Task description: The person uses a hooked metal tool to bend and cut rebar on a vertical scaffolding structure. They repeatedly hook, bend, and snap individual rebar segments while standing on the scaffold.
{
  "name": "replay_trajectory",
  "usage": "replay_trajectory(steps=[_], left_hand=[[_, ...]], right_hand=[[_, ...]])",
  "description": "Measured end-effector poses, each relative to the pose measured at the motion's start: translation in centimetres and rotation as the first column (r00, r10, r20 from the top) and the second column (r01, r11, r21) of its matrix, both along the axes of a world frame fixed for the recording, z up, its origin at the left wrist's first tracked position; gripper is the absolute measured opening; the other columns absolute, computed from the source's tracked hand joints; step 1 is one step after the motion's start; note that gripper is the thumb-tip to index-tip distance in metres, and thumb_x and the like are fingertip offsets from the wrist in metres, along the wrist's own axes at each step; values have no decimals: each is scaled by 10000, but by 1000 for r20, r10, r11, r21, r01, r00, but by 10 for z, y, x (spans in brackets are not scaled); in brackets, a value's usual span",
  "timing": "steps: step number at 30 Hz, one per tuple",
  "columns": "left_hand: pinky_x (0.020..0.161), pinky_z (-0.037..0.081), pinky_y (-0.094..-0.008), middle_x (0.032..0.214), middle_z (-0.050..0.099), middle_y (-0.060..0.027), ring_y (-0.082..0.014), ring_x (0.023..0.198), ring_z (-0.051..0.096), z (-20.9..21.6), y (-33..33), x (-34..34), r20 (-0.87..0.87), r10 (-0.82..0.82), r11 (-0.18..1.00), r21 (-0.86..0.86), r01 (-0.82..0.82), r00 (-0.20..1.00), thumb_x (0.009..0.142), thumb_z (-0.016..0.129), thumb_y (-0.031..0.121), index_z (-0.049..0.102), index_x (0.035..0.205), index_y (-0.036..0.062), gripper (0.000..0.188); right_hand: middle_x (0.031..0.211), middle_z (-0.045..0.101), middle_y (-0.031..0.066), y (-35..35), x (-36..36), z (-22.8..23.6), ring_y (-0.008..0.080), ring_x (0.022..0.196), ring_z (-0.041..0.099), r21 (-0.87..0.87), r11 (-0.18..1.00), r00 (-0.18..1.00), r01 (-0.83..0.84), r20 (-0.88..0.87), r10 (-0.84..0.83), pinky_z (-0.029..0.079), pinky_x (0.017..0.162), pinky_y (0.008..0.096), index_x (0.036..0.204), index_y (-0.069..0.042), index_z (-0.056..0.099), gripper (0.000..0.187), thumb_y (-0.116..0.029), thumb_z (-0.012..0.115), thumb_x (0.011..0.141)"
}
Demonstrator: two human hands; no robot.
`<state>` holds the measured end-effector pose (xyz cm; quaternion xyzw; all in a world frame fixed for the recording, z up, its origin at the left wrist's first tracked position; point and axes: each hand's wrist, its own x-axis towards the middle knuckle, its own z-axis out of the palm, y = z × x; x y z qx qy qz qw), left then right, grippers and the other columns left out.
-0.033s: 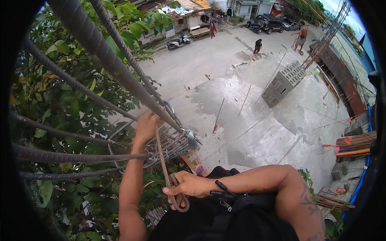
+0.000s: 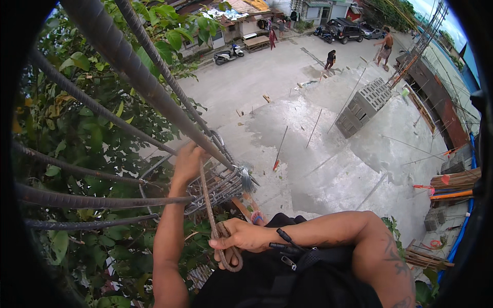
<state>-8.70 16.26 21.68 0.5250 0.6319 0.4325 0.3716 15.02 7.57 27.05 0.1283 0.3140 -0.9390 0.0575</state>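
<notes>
My right hand (image 2: 239,237) is closed round the looped lower part of a bent rusty steel rod (image 2: 207,197). That rod slants up toward my left hand (image 2: 189,161), which reaches in among upright ribbed rebars (image 2: 154,97). The left fingers curl away behind the hand, and what they grip is hidden. Just beside it lies a stack of steel stirrups (image 2: 218,191) around the bars. A bundle of thin tie wire (image 2: 246,177) hangs at the stack's right end.
Leafy branches (image 2: 92,138) crowd the left side. Far below, concrete blocks (image 2: 362,108) are stacked on a grey slab (image 2: 318,169) with thin rods standing up. Two people (image 2: 329,59) are near the road, with a parked scooter (image 2: 228,54). Lumber (image 2: 454,185) lies at right.
</notes>
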Motion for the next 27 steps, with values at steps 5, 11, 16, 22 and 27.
replay_trajectory(steps=[5, 11, 16, 22, 27], left_hand=[[740, 523, -342, 911, 651, -182, -256, 837, 660, -8, 16, -11, -68, -26, 999, 31, 28, 997, 914, 427, 212, 470, 1246, -47, 423], [731, 540, -356, 894, 653, -211, -280, 814, 670, 17, 10, 18, 262, -26, 1000, 7, 25, 965, 899, 464, 272, 455, 1229, -53, 463], [806, 521, -386, 953, 634, -229, -313, 885, 661, 8, 5, 17, 367, -57, 998, 39, 46, 929, 909, 372, 179, 403, 1257, -66, 427], [896, 479, -439, 1098, 576, -269, -369, 1014, 612, -15, 7, 19, 509, -69, 997, 55, 47, 858, 946, 353, 209, 324, 1315, -38, 446], [880, 492, -418, 1087, 584, -276, -357, 999, 621, -22, 11, 15, 381, -120, 988, 132, 75, 917, 955, 388, 247, 304, 1318, -28, 463]], right_hand=[[863, 640, 172, 5, -8, -9, 317, 712, 668, -595, 803, 973, -26, -199, -117, 553, 597, 426, 974, 10, 546, 212, -192, 512, 919], [586, 474, 57, -5, -15, 0, 234, 479, 492, -754, 593, 869, -283, -463, -173, 455, 519, 421, 736, -61, 495, 284, -271, 449, 922], [482, 320, -47, -6, -25, 2, 131, 433, 341, -773, 585, 963, -243, -266, 49, 318, 510, 329, 601, -153, 396, 370, -327, 446, 924], [564, 344, -41, -1, -11, -14, 114, 434, 373, -391, 918, 949, -62, 261, 176, 408, 444, 355, 673, -160, 371, 285, -298, 464, 904], [568, 402, -3, 2, -9, -8, 140, 453, 404, -523, 851, 976, -59, 148, 159, 392, 467, 359, 690, -124, 432, 249, -269, 464, 890]])
